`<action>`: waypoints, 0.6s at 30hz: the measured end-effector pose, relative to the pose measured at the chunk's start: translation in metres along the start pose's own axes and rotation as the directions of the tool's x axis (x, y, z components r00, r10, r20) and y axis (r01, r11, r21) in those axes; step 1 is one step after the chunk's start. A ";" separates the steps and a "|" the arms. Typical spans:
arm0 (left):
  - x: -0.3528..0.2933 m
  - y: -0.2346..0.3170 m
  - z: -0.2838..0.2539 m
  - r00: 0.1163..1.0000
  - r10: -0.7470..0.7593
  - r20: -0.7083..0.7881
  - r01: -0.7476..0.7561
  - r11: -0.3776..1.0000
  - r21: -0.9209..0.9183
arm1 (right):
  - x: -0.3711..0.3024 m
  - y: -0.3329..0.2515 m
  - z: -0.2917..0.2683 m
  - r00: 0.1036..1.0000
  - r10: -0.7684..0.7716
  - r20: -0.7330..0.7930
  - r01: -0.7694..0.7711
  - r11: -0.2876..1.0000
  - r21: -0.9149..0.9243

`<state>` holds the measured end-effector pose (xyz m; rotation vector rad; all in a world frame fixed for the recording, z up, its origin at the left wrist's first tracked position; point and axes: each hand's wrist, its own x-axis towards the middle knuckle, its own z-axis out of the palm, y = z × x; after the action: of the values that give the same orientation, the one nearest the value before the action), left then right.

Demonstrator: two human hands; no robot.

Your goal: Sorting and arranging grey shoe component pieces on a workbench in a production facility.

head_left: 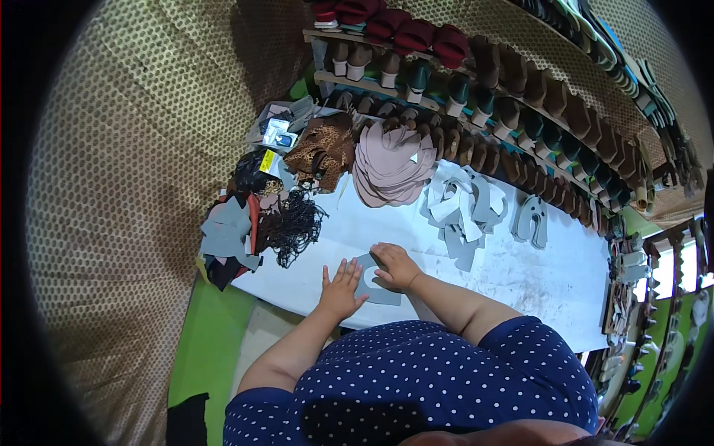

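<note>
A flat grey U-shaped cut piece [384, 297] lies on the white table near its front edge, right in front of me. My left hand [342, 291] is open, its fingers spread, and rests on the piece's left side. On the piece's upper part lies my right hand [396, 266], palm down, with the thumb apart from the fingers. Neither hand grips anything that I can see. Part of the grey piece is hidden under both hands.
Beyond my hands, the white table [550, 275] bears a fanned stack of pink pieces [393, 163], white and grey cutouts [457, 204] and several grey U-shaped pieces [530, 221]. Leopard-print material [323, 149], black cords [291, 227] and grey scraps [225, 230] crowd its left end. Shoe racks [476, 111] stand behind.
</note>
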<state>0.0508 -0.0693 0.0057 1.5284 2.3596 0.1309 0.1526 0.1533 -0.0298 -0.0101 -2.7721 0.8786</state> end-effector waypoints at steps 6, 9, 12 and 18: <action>0.004 0.000 -0.024 0.993 0.009 0.115 -0.009 1.000 0.000 | 0.000 -0.003 0.001 1.000 0.010 0.010 -0.010 1.000 -0.029; -0.002 -0.018 -0.012 0.998 0.015 0.059 -0.015 1.000 0.001 | 0.001 -0.005 0.002 1.000 -0.003 0.011 0.004 0.999 -0.043; -0.018 -0.049 -0.007 0.992 -0.120 -0.046 0.120 0.993 0.000 | 0.002 -0.007 0.000 0.999 0.018 0.037 -0.015 0.998 -0.068; -0.052 -0.132 -0.031 0.728 -0.611 -0.312 0.609 0.785 -0.117 | 0.002 -0.004 0.002 1.000 0.003 0.017 -0.001 0.994 -0.113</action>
<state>-0.0547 -0.1694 0.0131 0.6736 2.9996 0.2541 0.1507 0.1491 -0.0284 -0.0251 -2.8345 0.7243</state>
